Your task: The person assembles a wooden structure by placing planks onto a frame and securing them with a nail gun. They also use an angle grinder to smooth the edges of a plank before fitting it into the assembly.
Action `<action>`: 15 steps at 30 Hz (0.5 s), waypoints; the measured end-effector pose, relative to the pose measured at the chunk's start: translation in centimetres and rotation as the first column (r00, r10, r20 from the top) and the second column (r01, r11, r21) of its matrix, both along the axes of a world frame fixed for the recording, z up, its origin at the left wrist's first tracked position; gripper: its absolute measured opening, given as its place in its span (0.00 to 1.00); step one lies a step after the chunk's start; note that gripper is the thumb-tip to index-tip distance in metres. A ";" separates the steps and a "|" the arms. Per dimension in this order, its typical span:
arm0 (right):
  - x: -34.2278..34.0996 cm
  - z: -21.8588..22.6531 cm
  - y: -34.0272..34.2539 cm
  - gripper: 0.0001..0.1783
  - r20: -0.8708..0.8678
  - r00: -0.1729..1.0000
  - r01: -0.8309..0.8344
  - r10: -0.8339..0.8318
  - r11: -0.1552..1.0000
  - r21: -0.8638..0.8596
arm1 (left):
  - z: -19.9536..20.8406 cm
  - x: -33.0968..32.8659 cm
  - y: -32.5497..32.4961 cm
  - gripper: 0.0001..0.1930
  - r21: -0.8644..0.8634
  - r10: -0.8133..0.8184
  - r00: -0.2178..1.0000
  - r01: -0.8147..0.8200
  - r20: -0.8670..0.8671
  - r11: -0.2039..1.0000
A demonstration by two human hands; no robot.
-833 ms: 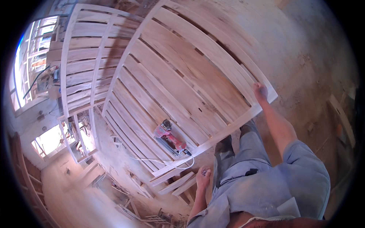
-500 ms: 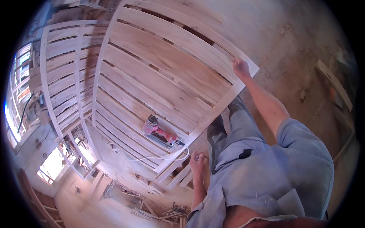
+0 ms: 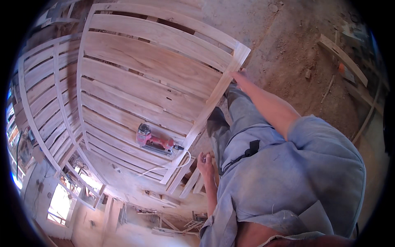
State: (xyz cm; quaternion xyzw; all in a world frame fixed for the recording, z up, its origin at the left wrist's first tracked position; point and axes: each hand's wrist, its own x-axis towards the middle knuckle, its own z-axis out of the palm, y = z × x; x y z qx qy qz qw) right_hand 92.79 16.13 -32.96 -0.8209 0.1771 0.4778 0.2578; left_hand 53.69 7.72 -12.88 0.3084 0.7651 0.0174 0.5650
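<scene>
A large slatted wooden panel [image 3: 135, 74] lies in front of me, its boards set between rails with narrow gaps. My right hand [image 3: 239, 76] is at the panel's near rail, below its right corner. It seems to touch the rail, but its fingers are blurred and partly hidden. Lower down, my left hand [image 3: 205, 164] hangs just off the near edge with curled fingers. Whatever they may hold is too small to make out. On the slats near that hand rests a red and black nail gun [image 3: 155, 142], joined to a pale air hose [image 3: 190, 158].
A second slatted frame [image 3: 41, 90] stands beyond the panel on the left. Loose wooden strips [image 3: 191, 181] lie beside my left hand. Over the dirt floor [image 3: 284, 78] at right are scattered scraps and a long board [image 3: 343, 59]. A bright window [image 3: 59, 203] opens at lower left.
My right hand has come down from over the panel's right corner to its near rail. The view has shifted, so panel and nail gun appear farther left. The nail gun still rests on the slats.
</scene>
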 end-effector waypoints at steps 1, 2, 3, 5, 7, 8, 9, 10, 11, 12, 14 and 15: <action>-0.2 -1.2 0.3 0.42 0.005 0.997 0.081 -0.082 0.994 0.067 | 0.4 0.4 0.4 0.28 0.010 -0.036 0.999 0.036 -0.006 0.999; -0.6 -3.4 0.8 0.46 0.001 0.988 0.155 -0.157 0.979 0.133 | 0.7 0.6 0.6 0.28 0.019 -0.066 0.998 0.066 -0.017 0.998; -1.1 -4.7 1.2 0.49 -0.011 0.974 0.223 -0.226 0.955 0.196 | 0.7 0.6 0.6 0.28 0.023 -0.062 0.998 0.062 -0.022 0.998; -1.9 -3.8 2.4 0.55 0.035 0.967 0.239 -0.252 0.947 0.216 | 0.7 0.3 0.0 0.27 0.027 -0.045 0.998 0.046 -0.036 0.999; -1.8 -1.5 3.4 0.58 0.178 0.970 0.144 -0.162 0.983 0.111 | 0.7 0.0 -0.7 0.28 0.006 -0.138 0.984 0.140 -0.108 0.990; -1.9 0.3 4.2 0.58 0.279 0.959 0.045 -0.040 0.999 -0.010 | 0.7 0.0 -0.9 0.29 0.000 -0.177 0.973 0.178 -0.147 0.984; -1.9 1.8 4.8 0.57 0.381 0.922 -0.027 0.071 0.992 -0.120 | 0.4 0.3 -0.8 0.29 0.033 -0.185 0.975 0.191 -0.126 0.981; -1.6 2.4 4.7 0.57 0.497 0.843 -0.152 0.205 0.978 -0.144 | 0.9 1.1 -0.4 0.29 0.051 -0.202 0.973 0.208 -0.110 0.977; -1.4 2.8 4.6 0.56 0.595 0.730 -0.292 0.337 0.940 -0.175 | 1.3 1.5 -0.4 0.29 0.074 -0.196 0.975 0.204 -0.107 0.976; -1.2 3.1 4.4 0.56 0.679 0.584 -0.415 0.444 0.883 -0.219 | 1.5 1.7 -0.5 0.28 0.051 -0.210 0.969 0.218 -0.129 0.975; -0.9 3.9 4.6 0.54 0.742 0.366 -0.643 0.561 0.729 -0.234 | 1.4 1.7 -0.5 0.26 0.012 -0.251 0.955 0.256 -0.158 0.967; -0.8 4.1 4.9 0.53 0.771 0.240 -0.738 0.590 0.627 -0.250 | 1.2 1.5 -0.7 0.26 -0.014 -0.186 0.974 0.186 -0.130 0.982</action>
